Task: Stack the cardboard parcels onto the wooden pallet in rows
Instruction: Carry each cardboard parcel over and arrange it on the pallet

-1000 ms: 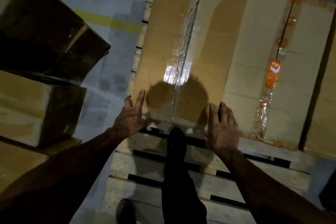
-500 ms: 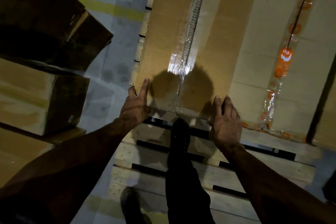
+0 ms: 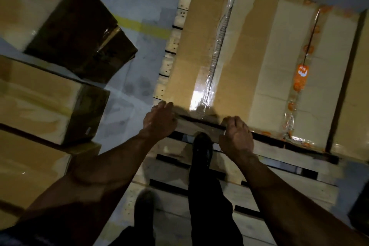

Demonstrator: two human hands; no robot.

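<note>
A long brown parcel (image 3: 195,56) sealed with clear tape lies on the left side of the wooden pallet (image 3: 279,168). My left hand (image 3: 159,120) curls its fingers over the parcel's near left corner. At the same near edge, further right, my right hand (image 3: 236,136) grips with curled fingers. A paler parcel with orange tape (image 3: 327,66) lies against the brown one's right side. Another parcel (image 3: 357,106) sits at the far right. The near pallet slats are bare.
Loose parcels stand on the floor at the left: a dark one (image 3: 79,32), a tan one (image 3: 40,96) and another below it (image 3: 26,175). My foot (image 3: 202,146) rests on the pallet slats. A yellow line (image 3: 143,26) crosses the grey floor.
Both hands have slid back from the parcel's top to its near edge, and their fingers have curled. The view has pulled back a little.
</note>
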